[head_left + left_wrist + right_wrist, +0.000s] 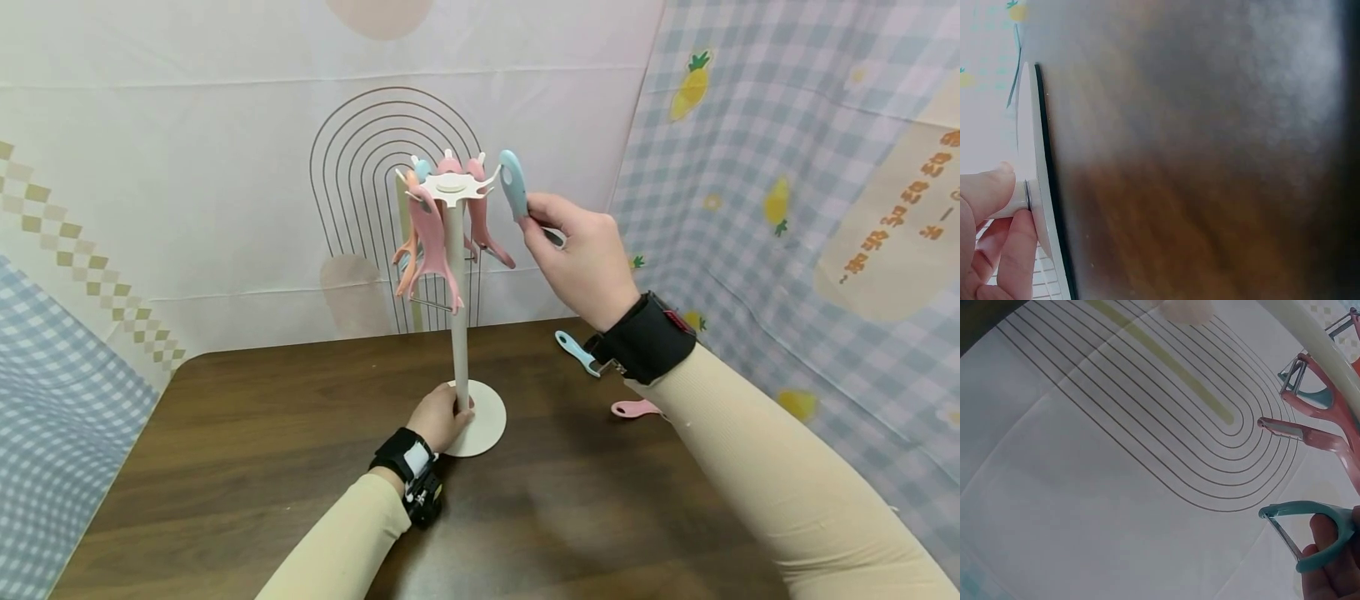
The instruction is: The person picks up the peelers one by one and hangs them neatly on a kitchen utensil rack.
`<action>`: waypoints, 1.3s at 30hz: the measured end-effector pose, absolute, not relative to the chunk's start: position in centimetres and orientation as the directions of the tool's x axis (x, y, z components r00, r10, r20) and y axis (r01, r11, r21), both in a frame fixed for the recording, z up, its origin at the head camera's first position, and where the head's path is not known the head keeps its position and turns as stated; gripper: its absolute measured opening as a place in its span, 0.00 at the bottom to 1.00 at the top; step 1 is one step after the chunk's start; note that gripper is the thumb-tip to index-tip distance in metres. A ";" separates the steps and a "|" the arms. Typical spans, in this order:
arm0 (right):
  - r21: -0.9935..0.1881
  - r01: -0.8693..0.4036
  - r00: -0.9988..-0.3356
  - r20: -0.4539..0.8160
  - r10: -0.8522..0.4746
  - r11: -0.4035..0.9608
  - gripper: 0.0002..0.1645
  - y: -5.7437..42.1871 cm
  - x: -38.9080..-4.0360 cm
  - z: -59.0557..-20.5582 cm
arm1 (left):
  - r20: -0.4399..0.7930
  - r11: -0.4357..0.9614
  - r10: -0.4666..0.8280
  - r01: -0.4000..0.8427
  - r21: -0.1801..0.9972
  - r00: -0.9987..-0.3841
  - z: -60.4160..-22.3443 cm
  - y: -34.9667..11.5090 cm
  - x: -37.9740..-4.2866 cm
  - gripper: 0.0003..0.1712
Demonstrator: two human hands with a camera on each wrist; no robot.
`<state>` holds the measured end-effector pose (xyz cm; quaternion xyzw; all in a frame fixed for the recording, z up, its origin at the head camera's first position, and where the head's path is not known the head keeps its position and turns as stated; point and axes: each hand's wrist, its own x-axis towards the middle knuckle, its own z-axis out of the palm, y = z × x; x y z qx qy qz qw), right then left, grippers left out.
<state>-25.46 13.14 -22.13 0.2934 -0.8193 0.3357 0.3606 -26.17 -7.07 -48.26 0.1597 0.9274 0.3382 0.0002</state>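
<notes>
Brown table (285, 433) spreads through the lower frame, giving moving room left of the white stand (459, 333). At lower centre, the left hand (440, 419) pinches the pole just above its round base (489, 427), probably to steady it. Right of it lie a loose pink peeler (632, 409) and light-blue peeler (576, 353). Above, the right hand (588, 258) grips another blue peeler (514, 185) by its head end, seemingly leaving its handle free beside a hook (491, 177). Pale cloth (225, 183) rises beyond the table's far edge.

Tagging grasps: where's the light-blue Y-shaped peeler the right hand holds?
In the head view, the light-blue Y-shaped peeler is right of centre, in the right hand, just right of the hooked top of the white round-based stand.
</notes>
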 end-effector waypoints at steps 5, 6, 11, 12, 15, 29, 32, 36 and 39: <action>-0.326 -0.731 -0.555 0.796 -0.244 0.600 0.12 13.0 -25.5 -22.0 | 0.107 0.722 0.295 0.295 0.626 -0.949 -48.3 -7.1 -26.2 0.04; -0.324 -0.732 -0.554 0.795 -0.247 0.599 0.12 13.0 -25.5 -22.0 | 0.105 0.723 0.295 0.294 0.625 -0.950 -48.3 -7.1 -26.2 0.04; -0.309 -0.733 -0.552 0.791 -0.265 0.606 0.12 13.0 -25.5 -22.3 | 0.099 0.724 0.296 0.291 0.626 -0.950 -48.4 -7.1 -26.2 0.04; -0.306 -0.735 -0.549 0.793 -0.265 0.606 0.12 12.9 -25.5 -22.4 | 0.099 0.723 0.297 0.291 0.627 -0.950 -48.4 -7.1 -26.2 0.04; -0.299 -0.736 -0.543 0.796 -0.266 0.608 0.13 12.9 -25.5 -22.5 | 0.104 0.719 0.297 0.294 0.630 -0.949 -48.4 -7.1 -26.1 0.04; -0.259 -0.740 -0.540 0.779 -0.319 0.620 0.16 12.7 -25.3 -23.4 | 0.095 0.725 0.300 0.291 0.624 -0.949 -48.2 -7.0 -26.1 0.04; -0.258 -0.759 -0.527 0.783 -0.330 0.598 0.17 12.8 -25.3 -23.6 | 0.092 0.725 0.300 0.290 0.624 -0.949 -48.2 -7.0 -26.1 0.04; -0.262 -0.776 -0.516 0.788 -0.338 0.574 0.19 13.0 -25.3 -23.8 | 0.096 0.726 0.294 0.288 0.624 -0.951 -48.2 -7.0 -26.1 0.04; -0.255 -0.783 -0.503 0.796 -0.336 0.567 0.20 13.2 -25.4 -23.9 | 0.102 0.729 0.292 0.290 0.620 -0.951 -48.2 -7.1 -26.1 0.03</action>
